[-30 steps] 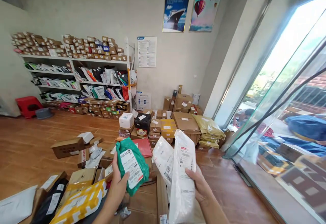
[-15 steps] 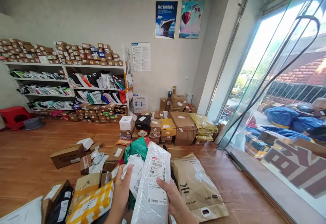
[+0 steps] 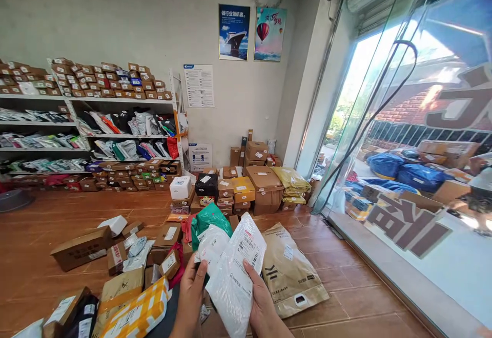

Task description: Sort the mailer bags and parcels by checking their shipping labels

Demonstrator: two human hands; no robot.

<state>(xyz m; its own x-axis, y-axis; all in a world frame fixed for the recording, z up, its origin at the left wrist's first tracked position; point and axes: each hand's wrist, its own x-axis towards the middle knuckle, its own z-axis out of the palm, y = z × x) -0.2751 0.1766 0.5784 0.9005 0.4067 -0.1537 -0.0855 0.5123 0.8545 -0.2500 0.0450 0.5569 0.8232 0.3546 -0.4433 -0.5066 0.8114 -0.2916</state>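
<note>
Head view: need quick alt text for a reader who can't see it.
Two bare hands hold mailer bags over a parcel-strewn wooden floor: the right hand grips a white label-faced mailer, the left hand a smaller white mailer with a green bag behind. A tan mailer lies right; shelves line the wall.

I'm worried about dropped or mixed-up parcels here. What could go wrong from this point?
The left hand pinches two bags, green and small white; one could slip out. The long white mailer in the right hand droops and could slide free. Loose boxes on the floor are trip hazards.
</note>
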